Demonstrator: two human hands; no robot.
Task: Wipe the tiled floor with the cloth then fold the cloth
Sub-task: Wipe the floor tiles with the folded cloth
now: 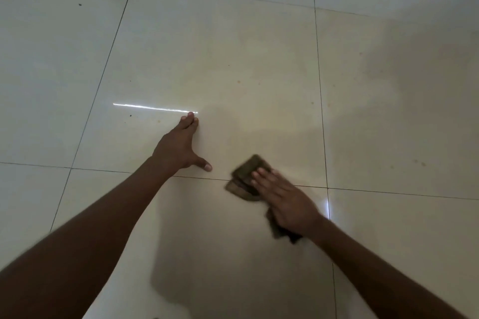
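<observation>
The tiled floor (259, 59) is glossy cream to pale beige, greyer white toward the far edge, ruled into large squares by thin dark grout lines (320, 85). Small brown and black specks (238, 82) dot the tiles. The cloth (246, 179) is dark olive-brown with faint darker stripes.

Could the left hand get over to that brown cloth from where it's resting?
Probably yes. The left hand lies flat on the tiled floor, with bare tile between it and the cloth under the right hand.

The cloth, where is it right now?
In the head view, the cloth lies on the floor under the right hand, across a tile seam.
</observation>
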